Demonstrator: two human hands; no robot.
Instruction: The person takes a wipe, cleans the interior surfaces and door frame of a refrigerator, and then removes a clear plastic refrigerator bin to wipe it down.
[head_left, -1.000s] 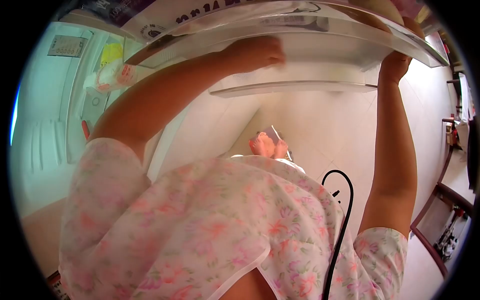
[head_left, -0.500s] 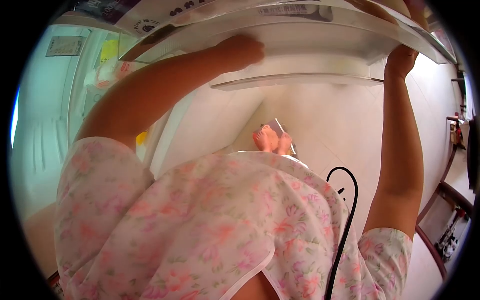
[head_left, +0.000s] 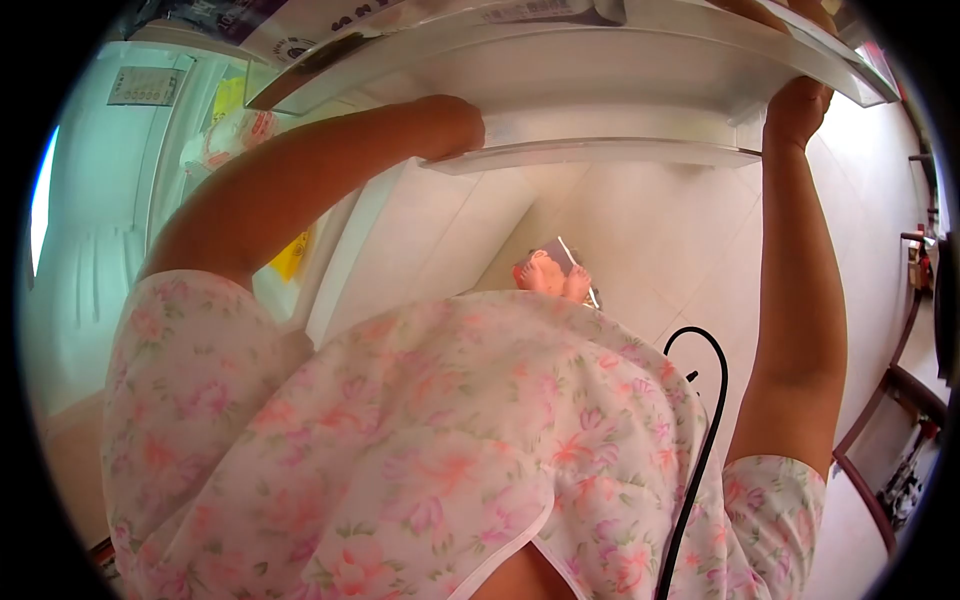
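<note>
A wide clear plastic fridge drawer (head_left: 620,125) spans the top of the head view, in front of my body. At its left end, my left hand (head_left: 455,125) is closed against the lower edge, with its fingers mostly hidden. My right hand (head_left: 798,108) is wrapped round the right end, its thumb side toward me. Above the drawer shows a white-and-purple printed package (head_left: 300,35), partly cut off by the frame. Another purple-labelled package (head_left: 545,12) is seen through the clear plastic.
The open fridge (head_left: 130,200) stands at my left, with a red-and-white bag (head_left: 240,135) and yellow packaging (head_left: 290,258) inside. My bare feet (head_left: 553,275) are on a printed mat (head_left: 560,250). A black cable (head_left: 705,450) hangs before me. Dark wooden furniture (head_left: 885,430) stands right.
My left hand has moved left and slightly down to the drawer's left end. The drawer has risen a little in view. My right hand keeps its hold.
</note>
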